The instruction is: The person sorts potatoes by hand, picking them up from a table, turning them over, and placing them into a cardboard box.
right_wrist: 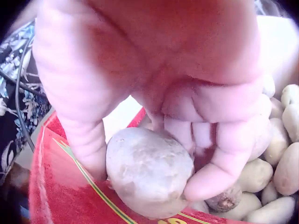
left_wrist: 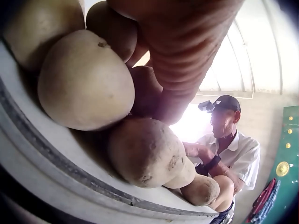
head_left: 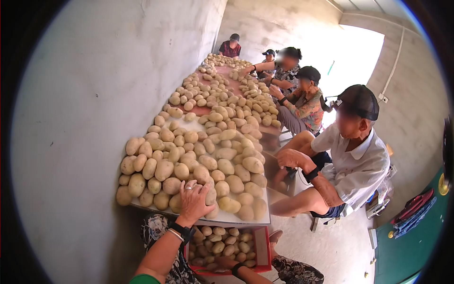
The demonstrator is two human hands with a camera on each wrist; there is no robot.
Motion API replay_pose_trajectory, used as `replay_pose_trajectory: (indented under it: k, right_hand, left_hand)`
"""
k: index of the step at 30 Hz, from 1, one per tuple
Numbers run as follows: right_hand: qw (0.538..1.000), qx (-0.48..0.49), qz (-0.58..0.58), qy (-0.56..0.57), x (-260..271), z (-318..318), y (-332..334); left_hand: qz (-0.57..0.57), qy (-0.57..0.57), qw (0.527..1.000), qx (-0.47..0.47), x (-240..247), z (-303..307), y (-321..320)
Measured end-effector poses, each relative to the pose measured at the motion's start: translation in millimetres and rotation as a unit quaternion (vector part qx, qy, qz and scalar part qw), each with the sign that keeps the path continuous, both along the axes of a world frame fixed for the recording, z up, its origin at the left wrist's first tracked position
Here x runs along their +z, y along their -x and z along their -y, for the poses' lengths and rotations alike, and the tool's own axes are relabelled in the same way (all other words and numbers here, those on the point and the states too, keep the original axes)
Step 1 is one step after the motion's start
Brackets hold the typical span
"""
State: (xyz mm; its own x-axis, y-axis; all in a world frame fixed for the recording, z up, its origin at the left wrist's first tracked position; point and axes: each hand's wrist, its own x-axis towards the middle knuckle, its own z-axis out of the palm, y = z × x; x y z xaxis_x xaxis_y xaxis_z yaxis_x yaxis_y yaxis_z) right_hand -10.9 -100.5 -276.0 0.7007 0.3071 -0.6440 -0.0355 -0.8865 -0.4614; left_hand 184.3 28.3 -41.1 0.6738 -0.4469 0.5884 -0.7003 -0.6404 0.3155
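Observation:
My left hand (head_left: 194, 202) is over the near edge of the potato pile, fingers curled round a potato (head_left: 211, 196) at the table's front. Seen from the left wrist, a thumb-side fold of the hand (left_wrist: 182, 51) comes down among several potatoes, and a pale potato (left_wrist: 86, 79) sits close beside it. Down in the red box (head_left: 263, 246), my right hand (head_left: 224, 263) is partly hidden by shadow. The right wrist view shows this hand (right_wrist: 159, 60) holding a dusty potato (right_wrist: 148, 168) between thumb and fingers, right by the box's red wall (right_wrist: 70, 182).
Potatoes (head_left: 227, 154) cover much of the long table (head_left: 241, 220), which runs along a grey wall (head_left: 94, 104). A person in a white shirt (head_left: 359, 161) sits at its right side, with several others farther back. More potatoes (right_wrist: 257, 175) lie in the box.

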Motion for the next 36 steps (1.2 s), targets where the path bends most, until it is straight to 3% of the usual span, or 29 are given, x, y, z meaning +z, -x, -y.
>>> replay_pose_trajectory:
  k: [5, 7, 8, 10, 11, 12, 14, 15, 19, 22, 24, 26, 30, 32, 36]
  right_hand:
    - [0.980, -0.143, -0.002, -0.135, 25.2, 11.3, 19.1]
    - [0.945, -0.226, -0.024, -0.236, 39.4, 17.2, 24.4]
    - [0.945, -0.226, -0.023, -0.234, 48.5, 22.1, 26.0]
    - [0.915, -0.331, -0.037, -0.226, 86.4, 24.0, 26.7]
    - [0.898, -0.365, -0.035, -0.243, 63.4, 34.2, 28.4]
    - [0.899, -0.365, -0.035, -0.240, 72.3, 35.6, 30.0]
    - [0.736, -0.494, -0.027, -0.461, 108.2, 32.3, 29.1]
    - [0.693, -0.497, -0.029, -0.522, 124.2, 32.0, 28.2]
    - [0.650, -0.498, 0.007, -0.575, 158.1, 42.1, 23.4]
    - [0.630, -0.486, 0.045, -0.604, 189.5, 41.5, 19.5]
    - [0.659, -0.483, 0.067, -0.573, 206.2, 40.0, 14.9]
    - [0.628, -0.490, 0.084, -0.599, 214.4, 39.1, 8.4]
    - [0.614, -0.504, 0.072, -0.604, 231.8, 49.9, -21.3]
    - [0.753, -0.413, 0.243, -0.451, 226.8, 63.7, -46.5]
    - [0.720, -0.365, 0.406, -0.429, 261.0, 67.2, -92.9]
  left_hand:
    - [0.028, 0.044, 0.999, 0.007, -1.3, -3.3, 5.6]
    - [0.038, 0.052, 0.998, 0.010, 0.2, -3.6, 6.8]
    - [0.048, 0.060, 0.997, 0.007, 1.2, -4.4, 7.9]
    - [0.057, 0.070, 0.996, 0.005, 0.8, -7.2, 10.0]
    - [0.054, 0.069, 0.996, 0.008, 0.2, -8.1, 10.2]
    - [0.051, 0.068, 0.996, 0.012, 0.1, -8.1, 10.4]
    - [0.055, 0.059, 0.997, 0.012, 1.3, -8.5, 10.6]
    - [0.060, 0.048, 0.997, 0.011, 0.7, -10.3, 11.3]
    - [0.031, 0.029, 0.999, 0.003, -4.2, -8.3, 8.3]
    - [0.012, 0.017, 1.000, -0.006, -9.5, -8.6, 6.6]
    - [0.005, -0.002, 1.000, 0.001, -5.5, -8.1, 8.5]
    - [0.004, -0.001, 1.000, 0.001, -3.4, -6.5, 7.5]
    - [-0.002, 0.000, 1.000, 0.004, -3.7, -5.9, 9.8]
    - [-0.004, 0.004, 1.000, 0.000, -4.7, -4.7, 7.7]
    - [0.007, -0.004, 1.000, -0.007, -8.1, -7.2, 5.6]
